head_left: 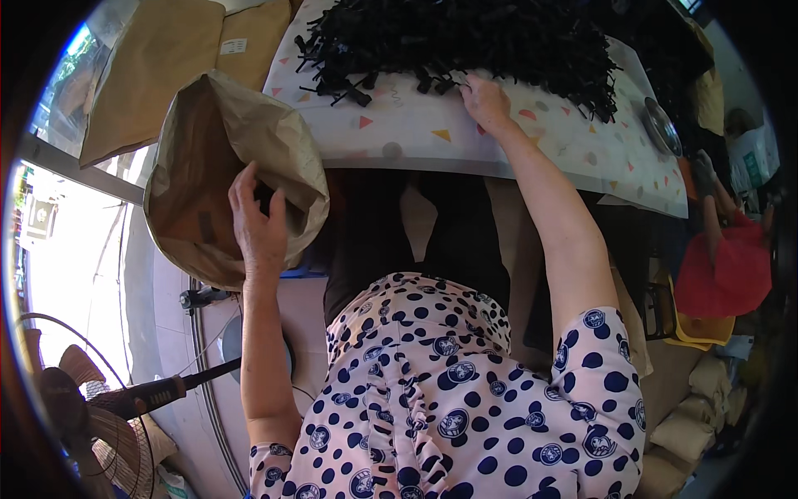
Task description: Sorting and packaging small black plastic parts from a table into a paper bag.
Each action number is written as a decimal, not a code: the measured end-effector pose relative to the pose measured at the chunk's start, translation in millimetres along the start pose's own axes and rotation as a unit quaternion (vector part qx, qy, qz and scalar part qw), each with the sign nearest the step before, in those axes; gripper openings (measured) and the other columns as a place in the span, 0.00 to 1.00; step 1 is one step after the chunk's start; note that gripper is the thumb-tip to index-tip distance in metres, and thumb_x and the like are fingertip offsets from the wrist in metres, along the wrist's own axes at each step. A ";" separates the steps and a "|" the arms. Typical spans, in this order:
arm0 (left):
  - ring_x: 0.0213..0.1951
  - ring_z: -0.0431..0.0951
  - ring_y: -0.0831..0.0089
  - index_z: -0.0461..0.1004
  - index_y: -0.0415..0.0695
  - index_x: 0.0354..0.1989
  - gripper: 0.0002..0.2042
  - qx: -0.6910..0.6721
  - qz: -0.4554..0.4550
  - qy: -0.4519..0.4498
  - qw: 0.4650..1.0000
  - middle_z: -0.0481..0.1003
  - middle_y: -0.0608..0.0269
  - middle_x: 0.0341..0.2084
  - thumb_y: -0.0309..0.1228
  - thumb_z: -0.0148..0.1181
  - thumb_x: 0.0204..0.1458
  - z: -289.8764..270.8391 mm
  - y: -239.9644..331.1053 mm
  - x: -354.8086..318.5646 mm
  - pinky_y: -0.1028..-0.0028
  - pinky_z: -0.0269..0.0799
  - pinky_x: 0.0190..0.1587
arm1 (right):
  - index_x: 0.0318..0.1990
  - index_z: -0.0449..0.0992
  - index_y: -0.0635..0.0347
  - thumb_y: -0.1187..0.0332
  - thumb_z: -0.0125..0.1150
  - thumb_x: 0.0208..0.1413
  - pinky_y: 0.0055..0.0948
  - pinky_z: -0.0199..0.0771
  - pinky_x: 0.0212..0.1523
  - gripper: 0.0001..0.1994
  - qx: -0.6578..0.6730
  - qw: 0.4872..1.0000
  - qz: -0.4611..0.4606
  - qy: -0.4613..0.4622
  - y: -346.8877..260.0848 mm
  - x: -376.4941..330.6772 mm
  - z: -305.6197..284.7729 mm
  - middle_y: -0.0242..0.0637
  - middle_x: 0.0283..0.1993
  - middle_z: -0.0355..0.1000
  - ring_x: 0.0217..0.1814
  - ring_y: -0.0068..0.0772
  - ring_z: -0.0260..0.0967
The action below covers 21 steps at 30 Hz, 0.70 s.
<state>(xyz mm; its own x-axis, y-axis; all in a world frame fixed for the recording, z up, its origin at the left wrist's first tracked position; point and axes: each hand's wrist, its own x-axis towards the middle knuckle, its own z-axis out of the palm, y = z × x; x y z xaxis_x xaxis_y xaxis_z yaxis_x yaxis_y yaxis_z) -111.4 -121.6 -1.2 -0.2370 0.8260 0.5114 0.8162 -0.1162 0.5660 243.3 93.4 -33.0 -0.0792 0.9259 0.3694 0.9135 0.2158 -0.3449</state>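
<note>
My left hand is at the mouth of a tall brown paper bag, its fingers curved toward the thumb. Something small and black shows between them, like one of the loose black pieces. A dark patch shows inside the bag; I cannot tell what it is. At the near edge of a big heap of small black pieces with thin tails, my right hand pinches one black piece. The heap lies on a table with a white patterned cover.
Flat brown paper bags lean behind the open bag. A round metal lid or dish is at the table's right edge. A fan stands at lower left. Another person in red is at the right, beside a yellow tub.
</note>
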 end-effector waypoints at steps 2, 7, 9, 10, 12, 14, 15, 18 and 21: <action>0.47 0.72 0.58 0.62 0.42 0.57 0.24 -0.052 0.015 -0.016 0.998 0.64 0.51 0.53 0.23 0.58 0.49 9.5 19.0 -11.8 0.66 0.72 0.45 | 0.35 0.73 0.58 0.62 0.54 0.55 0.37 0.72 0.29 0.10 0.018 1.000 0.010 0.005 0.4 -14.7 7.4 0.41 0.27 0.74 0.22 0.40 0.72; 0.40 0.76 0.64 0.55 0.43 0.63 0.34 -0.180 0.075 -0.129 0.972 0.62 0.50 0.55 0.21 0.62 0.45 27.9 45.9 -36.0 0.71 0.74 0.35 | 0.30 0.71 0.56 0.61 0.58 0.57 0.17 0.46 0.12 0.10 0.488 0.802 0.219 -0.265 -71.7 -92.8 -25.0 0.23 0.16 0.59 0.12 0.12 0.51; 0.39 0.76 0.62 0.53 0.44 0.63 0.38 -0.179 0.125 -0.176 0.960 0.62 0.49 0.55 0.20 0.64 0.42 38.4 58.1 -39.8 0.69 0.74 0.35 | 0.28 0.71 0.56 0.62 0.58 0.57 0.15 0.43 0.11 0.10 0.546 0.730 0.235 -0.336 -99.3 -138.2 -34.0 0.22 0.15 0.58 0.11 0.12 0.49; 0.38 0.76 0.62 0.52 0.45 0.64 0.39 -0.165 0.153 -0.194 0.955 0.61 0.49 0.54 0.20 0.64 0.40 47.5 60.8 -43.5 0.67 0.74 0.35 | 0.28 0.70 0.58 0.63 0.58 0.58 0.15 0.44 0.11 0.11 0.561 0.708 0.238 -0.357 -107.9 -157.0 -35.2 0.23 0.14 0.58 0.10 0.12 0.49; 0.38 0.76 0.58 0.52 0.44 0.63 0.38 -0.160 0.150 -0.226 0.949 0.64 0.49 0.52 0.20 0.63 0.40 50.6 62.6 -54.3 0.65 0.74 0.37 | 0.28 0.71 0.58 0.63 0.58 0.58 0.15 0.44 0.11 0.10 0.584 0.680 0.243 -0.372 -122.0 -189.8 -37.4 0.23 0.14 0.58 0.10 0.12 0.49; 0.39 0.75 0.54 0.54 0.45 0.63 0.36 -0.159 0.159 -0.264 0.938 0.67 0.49 0.48 0.21 0.61 0.42 55.3 59.3 -66.0 0.64 0.73 0.39 | 0.28 0.72 0.58 0.63 0.58 0.58 0.15 0.44 0.11 0.10 0.606 0.653 0.245 -0.383 -123.2 -205.6 -33.1 0.23 0.14 0.59 0.10 0.12 0.49; 0.39 0.74 0.50 0.55 0.45 0.62 0.34 -0.183 0.154 -0.259 0.936 0.70 0.49 0.43 0.21 0.59 0.42 58.2 56.2 -72.6 0.64 0.73 0.40 | 0.28 0.71 0.58 0.63 0.57 0.59 0.16 0.44 0.11 0.11 0.632 0.620 0.259 -0.385 -119.8 -211.7 -27.7 0.23 0.14 0.58 0.10 0.12 0.48; 0.38 0.75 0.50 0.55 0.46 0.62 0.34 -0.155 0.153 -0.246 0.945 0.72 0.49 0.40 0.21 0.60 0.43 62.8 49.9 -85.6 0.64 0.73 0.39 | 0.29 0.71 0.58 0.60 0.56 0.61 0.17 0.45 0.12 0.13 0.658 0.583 0.276 -0.387 -119.5 -223.7 -24.1 0.23 0.14 0.57 0.11 0.13 0.47; 0.35 0.77 0.52 0.55 0.45 0.62 0.33 -0.141 0.127 -0.280 0.941 0.73 0.50 0.37 0.24 0.62 0.45 62.5 43.7 -86.0 0.66 0.73 0.38 | 0.31 0.72 0.59 0.57 0.53 0.62 0.16 0.46 0.12 0.15 0.644 0.611 0.262 -0.379 -120.5 -228.2 -25.9 0.24 0.15 0.57 0.12 0.13 0.48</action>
<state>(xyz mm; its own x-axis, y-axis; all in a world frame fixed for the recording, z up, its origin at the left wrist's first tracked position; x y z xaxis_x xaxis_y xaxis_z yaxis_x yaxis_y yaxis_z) -22.4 -163.3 -60.9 0.3259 0.9041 0.2765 0.6178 -0.4250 0.6616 161.7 -151.9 -53.4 -0.5186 0.7448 -0.4200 -0.1395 -0.5583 -0.8178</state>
